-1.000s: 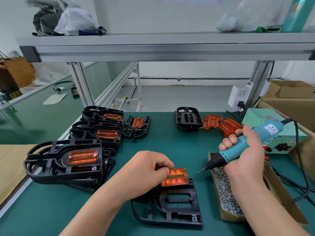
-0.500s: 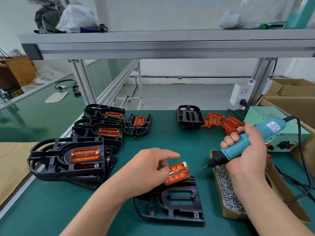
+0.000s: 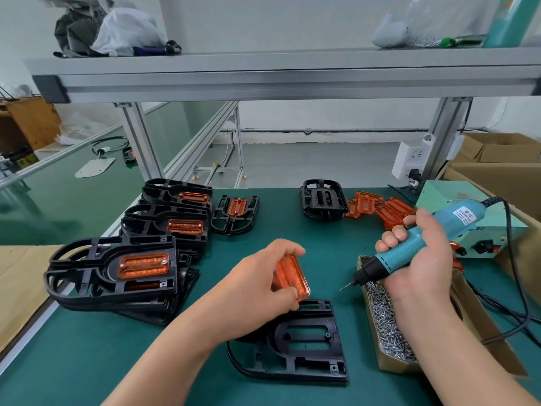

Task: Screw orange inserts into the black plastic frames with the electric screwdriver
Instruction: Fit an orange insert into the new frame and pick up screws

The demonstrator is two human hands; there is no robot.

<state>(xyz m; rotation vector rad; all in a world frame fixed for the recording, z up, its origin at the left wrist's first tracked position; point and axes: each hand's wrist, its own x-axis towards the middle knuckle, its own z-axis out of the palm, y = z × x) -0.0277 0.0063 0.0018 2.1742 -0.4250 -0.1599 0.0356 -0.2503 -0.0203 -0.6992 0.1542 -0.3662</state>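
My left hand [image 3: 263, 285] grips an orange insert [image 3: 291, 276], turned on its edge just above the far end of a black plastic frame [image 3: 304, 347] that lies flat on the green mat. The frame's oblong opening is empty. My right hand [image 3: 418, 259] holds the teal electric screwdriver [image 3: 409, 247], bit pointing down-left over the near-left corner of a cardboard box of screws [image 3: 386, 320]. The bit tip is apart from the insert.
Stacks of black frames with orange inserts [image 3: 117, 268] stand at the left, more behind them [image 3: 172, 224]. A single frame [image 3: 235, 213], another black frame [image 3: 322, 202] and loose orange inserts [image 3: 380, 208] lie at the back. A green power unit [image 3: 474, 230] and its cable [image 3: 515, 303] sit right.
My left hand has lifted the orange insert off the frame's far end and rotated it from flat to standing on edge. The screwdriver hand stayed almost still.
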